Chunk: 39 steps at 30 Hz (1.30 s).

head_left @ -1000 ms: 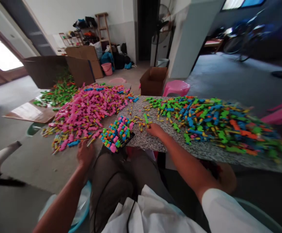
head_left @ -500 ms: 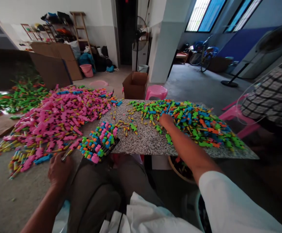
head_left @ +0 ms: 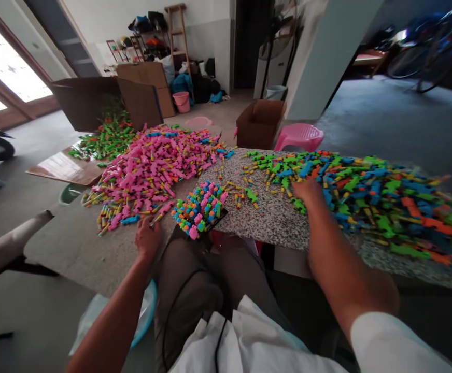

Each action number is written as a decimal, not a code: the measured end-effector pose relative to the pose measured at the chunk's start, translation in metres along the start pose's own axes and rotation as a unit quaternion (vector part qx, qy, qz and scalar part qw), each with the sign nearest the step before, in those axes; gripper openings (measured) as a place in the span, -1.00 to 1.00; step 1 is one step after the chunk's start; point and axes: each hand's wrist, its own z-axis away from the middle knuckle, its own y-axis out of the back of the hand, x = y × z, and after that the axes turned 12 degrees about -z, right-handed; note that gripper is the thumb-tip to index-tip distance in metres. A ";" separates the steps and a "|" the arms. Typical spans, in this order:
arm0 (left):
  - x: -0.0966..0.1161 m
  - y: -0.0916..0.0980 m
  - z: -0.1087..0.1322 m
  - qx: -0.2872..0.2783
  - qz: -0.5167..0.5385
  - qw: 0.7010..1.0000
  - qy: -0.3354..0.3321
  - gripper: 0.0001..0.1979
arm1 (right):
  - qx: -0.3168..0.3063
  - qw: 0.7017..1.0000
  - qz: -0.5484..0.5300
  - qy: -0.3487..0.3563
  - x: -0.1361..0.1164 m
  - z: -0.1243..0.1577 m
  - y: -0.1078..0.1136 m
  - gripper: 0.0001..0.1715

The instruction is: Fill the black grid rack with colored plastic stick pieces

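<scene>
My left hand point(head_left: 148, 235) rests on the grey table at the near edge of a heap of pink toy pieces point(head_left: 152, 166). Its fingers are closed at the end of a pink toy piece with a yellow stick point(head_left: 166, 207). Beyond my knees, a black rack point(head_left: 219, 220) stands tilted, packed with small pink, blue, green and orange parts point(head_left: 200, 207). My right hand point(head_left: 307, 190) reaches to the left edge of a pile of green, blue and orange toy pieces point(head_left: 373, 191). Its fingers are curled, and what they hold, if anything, is hidden.
Loose yellow-ended pieces point(head_left: 241, 194) lie on the speckled tabletop point(head_left: 268, 223). Green pieces point(head_left: 109, 134) spill from a cardboard box point(head_left: 138, 103) at the far left. Behind the table stand an open brown box point(head_left: 259, 127) and a pink stool point(head_left: 301, 135). A blue basin point(head_left: 148, 311) sits below my left arm.
The view has swung left, so the table has shifted rightward in it. My left hand stays by the pink heap, and my right hand remains at the multicoloured pile's left edge.
</scene>
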 end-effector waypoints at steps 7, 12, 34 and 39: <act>-0.001 0.000 0.000 0.002 0.011 1.000 0.001 -0.65 | -0.312 0.882 -0.335 0.109 -0.065 0.138 -0.097 -0.73; 0.000 0.001 0.001 0.008 0.029 1.000 0.002 -0.67 | -0.245 0.927 -0.198 0.204 -0.080 0.162 -0.129 -0.61; -0.003 -0.001 -0.002 0.006 0.039 0.999 0.002 -0.68 | -0.122 0.950 -0.100 0.271 -0.082 0.176 -0.157 -0.57; -0.001 0.001 -0.001 0.010 0.038 0.999 0.003 -0.68 | -0.133 0.951 -0.096 0.262 -0.083 0.175 -0.156 -0.53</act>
